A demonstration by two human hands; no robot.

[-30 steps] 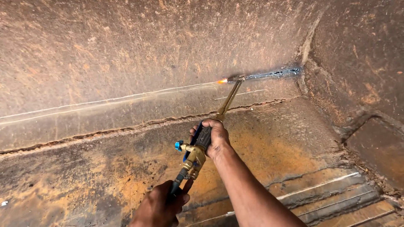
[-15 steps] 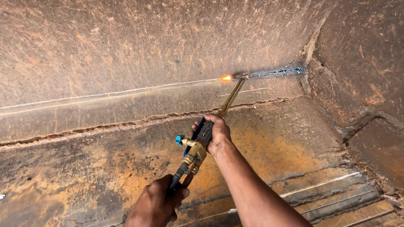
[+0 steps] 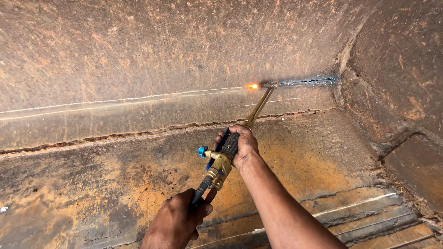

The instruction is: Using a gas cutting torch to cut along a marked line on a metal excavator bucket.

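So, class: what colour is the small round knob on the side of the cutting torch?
Bright blue. The knob shows best in the head view, beside the brass torch body.

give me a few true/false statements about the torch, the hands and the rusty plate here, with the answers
1. The right hand holds the torch at its dark grip. True.
2. The left hand rests flat on the plate, away from the torch. False: it holds the torch's rear end, where the hoses join.
3. An orange glow shows at the torch tip, on the chalk line. True.
4. The dark cut seam lies left of the glow. False: it runs right of the glow, toward the corner.
5. The torch has a blue knob. True.
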